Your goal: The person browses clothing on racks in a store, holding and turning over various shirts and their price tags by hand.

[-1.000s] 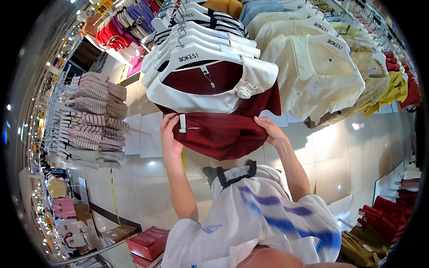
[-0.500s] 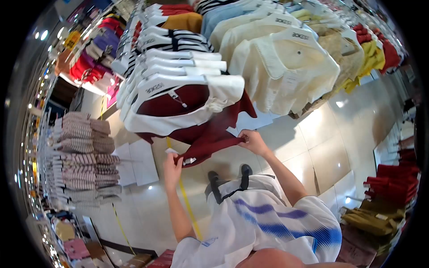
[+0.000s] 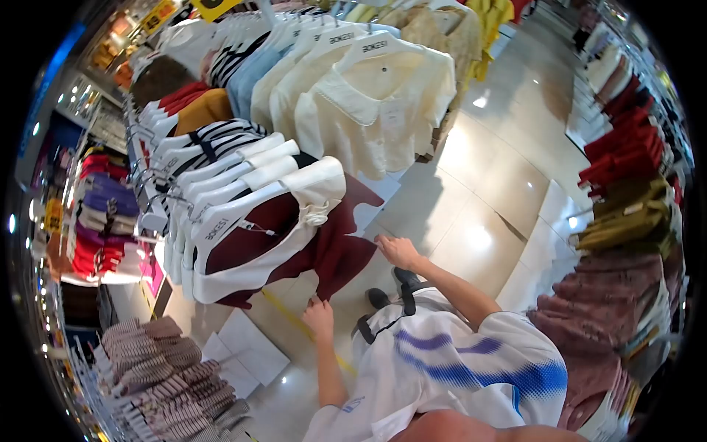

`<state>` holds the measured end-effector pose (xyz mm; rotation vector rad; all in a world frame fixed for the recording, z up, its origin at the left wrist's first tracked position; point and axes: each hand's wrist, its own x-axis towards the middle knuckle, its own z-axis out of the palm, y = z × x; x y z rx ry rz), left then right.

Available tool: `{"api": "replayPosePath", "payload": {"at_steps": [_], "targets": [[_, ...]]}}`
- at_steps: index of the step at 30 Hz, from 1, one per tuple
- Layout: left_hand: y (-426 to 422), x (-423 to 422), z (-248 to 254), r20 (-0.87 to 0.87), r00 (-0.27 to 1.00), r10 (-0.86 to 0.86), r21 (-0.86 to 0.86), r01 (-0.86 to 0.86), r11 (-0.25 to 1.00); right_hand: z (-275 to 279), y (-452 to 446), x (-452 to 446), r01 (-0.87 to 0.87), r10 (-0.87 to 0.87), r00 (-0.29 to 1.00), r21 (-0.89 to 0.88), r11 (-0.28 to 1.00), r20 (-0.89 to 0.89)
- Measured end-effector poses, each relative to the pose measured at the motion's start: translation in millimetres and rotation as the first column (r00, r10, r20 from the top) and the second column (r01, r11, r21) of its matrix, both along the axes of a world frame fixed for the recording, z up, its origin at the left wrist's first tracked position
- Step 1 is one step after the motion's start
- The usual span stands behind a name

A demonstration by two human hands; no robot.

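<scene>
A maroon knit top [image 3: 335,254] with a wide white collar and a fabric flower hangs at the front of the rack, on a white hanger [image 3: 221,225] marked BOKESI. My left hand [image 3: 319,318] is closed, pinching the garment's lower corner. At the hem's other side, my right hand [image 3: 399,252] has its fingers pressed together on the edge. Between the two hands the maroon fabric is held out toward me. Several more white-collared tops [image 3: 276,173] hang close behind it. A cream blouse [image 3: 368,110] hangs just beyond, on the right.
Striped garments [image 3: 162,353] hang at the lower left. Along the right side are red clothes [image 3: 626,158], olive clothes [image 3: 633,217] and dusty-pink clothes [image 3: 589,302]. White boards [image 3: 247,346] lean low beside the tiled floor [image 3: 471,214]. Yellow signs [image 3: 217,6] show at the top.
My view has turned to the right, so the rack now sits further left. The maroon hem, earlier stretched with a white label showing, now hangs lower between my hands, its label out of sight.
</scene>
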<state>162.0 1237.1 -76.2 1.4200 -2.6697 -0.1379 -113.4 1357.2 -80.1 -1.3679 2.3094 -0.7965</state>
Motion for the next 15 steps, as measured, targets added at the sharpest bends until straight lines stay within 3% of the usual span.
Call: {"api": "replayPosePath", "payload": {"at_steps": [6,10,11,15], "targets": [[-12,4,-71,0.115,0.984,-0.138,0.143,0.121,0.982,-72,64,7,0.119,-0.13,0.986,0.115,0.986,0.1],[-14,3,-105,0.039,0.961,-0.274,0.219,0.259,0.941,-67,118,6,0.243,-0.316,0.871,0.23,0.942,0.376],[-16,2,-113,0.037,0.957,-0.286,0.218,0.272,0.937,-59,125,7,0.256,-0.328,0.867,0.23,0.939,0.375],[-16,-1,-133,0.173,0.895,-0.412,0.511,0.276,0.814,-55,155,4,0.357,-0.437,0.806,0.26,0.897,0.4]]}}
